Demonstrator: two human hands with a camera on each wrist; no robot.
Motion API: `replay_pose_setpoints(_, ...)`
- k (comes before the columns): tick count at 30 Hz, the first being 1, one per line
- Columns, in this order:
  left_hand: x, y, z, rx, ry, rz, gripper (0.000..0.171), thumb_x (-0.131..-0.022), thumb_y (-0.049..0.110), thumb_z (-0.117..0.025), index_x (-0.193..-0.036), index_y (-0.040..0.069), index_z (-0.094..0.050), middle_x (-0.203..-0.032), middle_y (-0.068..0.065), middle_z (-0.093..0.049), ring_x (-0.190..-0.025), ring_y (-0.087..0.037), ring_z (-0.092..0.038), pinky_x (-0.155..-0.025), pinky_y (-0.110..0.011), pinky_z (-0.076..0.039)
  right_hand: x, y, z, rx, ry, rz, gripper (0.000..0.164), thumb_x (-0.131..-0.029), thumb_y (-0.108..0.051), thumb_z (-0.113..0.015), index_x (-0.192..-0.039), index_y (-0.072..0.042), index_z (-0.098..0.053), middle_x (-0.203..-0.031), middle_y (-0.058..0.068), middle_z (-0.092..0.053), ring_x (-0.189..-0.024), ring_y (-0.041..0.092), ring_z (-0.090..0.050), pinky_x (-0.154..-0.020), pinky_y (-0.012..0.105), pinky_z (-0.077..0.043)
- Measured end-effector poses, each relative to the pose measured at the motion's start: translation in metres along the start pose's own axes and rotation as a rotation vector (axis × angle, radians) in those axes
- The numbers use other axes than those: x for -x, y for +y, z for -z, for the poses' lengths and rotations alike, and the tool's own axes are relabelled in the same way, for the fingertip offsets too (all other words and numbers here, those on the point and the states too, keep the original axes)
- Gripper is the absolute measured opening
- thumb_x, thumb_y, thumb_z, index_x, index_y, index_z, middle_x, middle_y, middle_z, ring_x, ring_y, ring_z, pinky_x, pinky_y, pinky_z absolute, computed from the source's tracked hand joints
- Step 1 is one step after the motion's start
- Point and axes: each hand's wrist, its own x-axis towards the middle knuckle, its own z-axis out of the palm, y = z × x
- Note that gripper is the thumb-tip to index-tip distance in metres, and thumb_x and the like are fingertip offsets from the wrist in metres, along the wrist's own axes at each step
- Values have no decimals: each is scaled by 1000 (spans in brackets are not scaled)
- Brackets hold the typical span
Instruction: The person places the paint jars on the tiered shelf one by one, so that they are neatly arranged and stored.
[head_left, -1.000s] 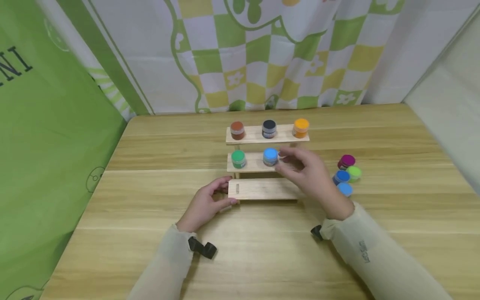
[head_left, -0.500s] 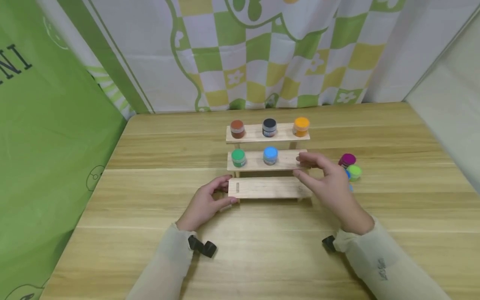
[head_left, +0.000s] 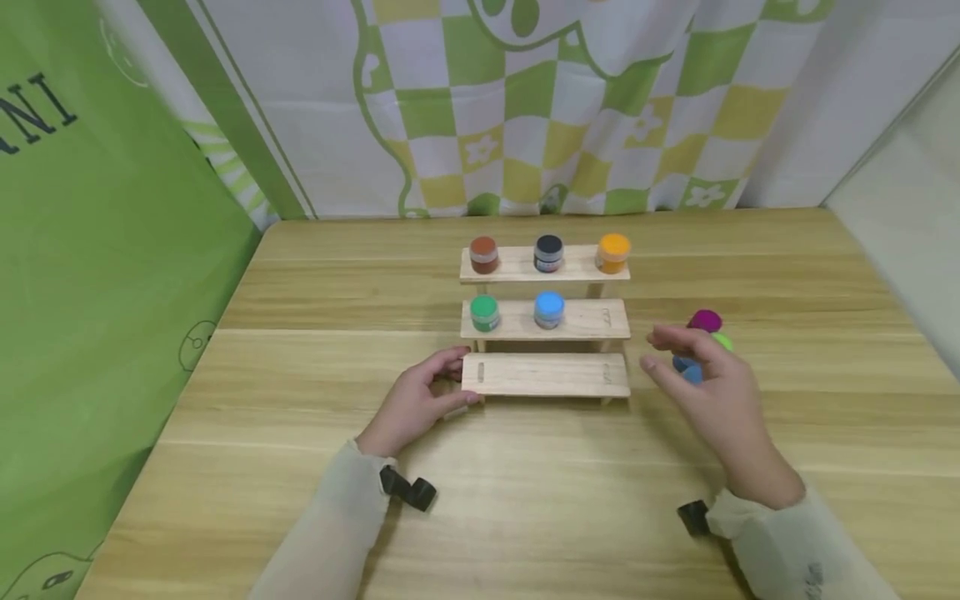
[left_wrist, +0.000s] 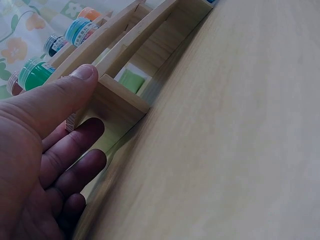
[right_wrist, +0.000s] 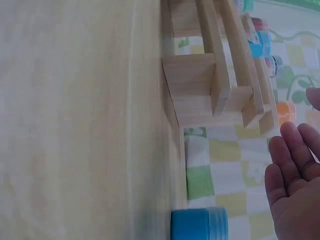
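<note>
Left hand (head_left: 408,408) pinches rack (head_left: 543,375) at its left end; right hand (head_left: 712,392), thumb and fingers apart, near loose pots (head_left: 706,320). Right wrist view shows side panel (right_wrist: 192,75), mostly hidden overhead. Tabletop (head_left: 525,500) extends widely in front.

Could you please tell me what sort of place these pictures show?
Probably a small indoor workspace, perhaps for crafts: a wood-grain table, a checkered curtain hanging along its far edge, and a three-tier wooden rack holding small lidded jars.

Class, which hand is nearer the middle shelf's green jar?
The left hand, at the bottom shelf's left end, in front of the green jar; the right hand is past the right end.
</note>
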Motion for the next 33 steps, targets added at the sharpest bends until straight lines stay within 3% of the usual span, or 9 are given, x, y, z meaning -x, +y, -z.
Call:
replay_pose_setpoints(7,1,2,-1,-1,5,5,68,-83,31,-84,-143,14,-55,-116,4,-69,-109,-16,-61,-102,-43,-45,10,9,10,-36,30,-72,31,-92,-8,-74,-121,2,-67,-111,-13,-70,-105,-6,-59,-92,9,-43)
replay_pose_setpoints(9,1,2,-1,-3,6,7,69,-83,31,-84,-143,15,-56,-116,4,-69,-109,-16,-60,-102,-44,-44,13,13,14,-58,36,-103,32,-92,-7,-73,-122,3,-66,-111,-17,-69,-105,-5,-59,-87,10,-47)
replay_pose_setpoints(14,1,4,-1,-5,6,13,69,-82,31,-84,-143,16,-56,-116,4,-69,-110,-16,-60,-102,-45,-44,18,22,22,-62,41,-200,33,-93,-12,-73,-123,-1,-67,-110,-23,-67,-104,-5,-59,-74,10,-51)
replay_pose_setpoints(21,2,3,-1,9,6,11,69,-83,29,-84,-144,15,-55,-116,4,-68,-110,-16,-60,-102,-44,-44,17,29,27,6,16,-236,36,-93,-19,-74,-123,-2,-66,-106,-26,-63,-98,0,-57,-74,9,-50)
replay_pose_setpoints(24,2,3,0,4,4,14,69,-83,30,-84,-144,15,-55,-116,4,-68,-110,-16,-60,-101,-43,-45,16,31,29,59,-24,-243,38,-94,-25,-73,-124,-3,-65,-108,-21,-63,-96,-3,-56,-75,7,-48)
replay_pose_setpoints(30,1,0,0,1,5,14,68,-83,30,-84,-144,15,-55,-115,5,-68,-109,-15,-60,-100,-42,-46,15,36,34,115,-123,-212,39,-95,-25,-73,-125,-2,-65,-117,13,-64,-93,-11,-54,-75,5,-47)
replay_pose_setpoints(33,1,0,0,-1,5,7,68,-84,30,-84,-144,15,-55,-115,5,-68,-109,-16,-60,-100,-42,-46,14,39,37,146,-143,-207,39,-94,-26,-74,-124,-2,-66,-118,14,-62,-95,-9,-53,-76,4,-45)
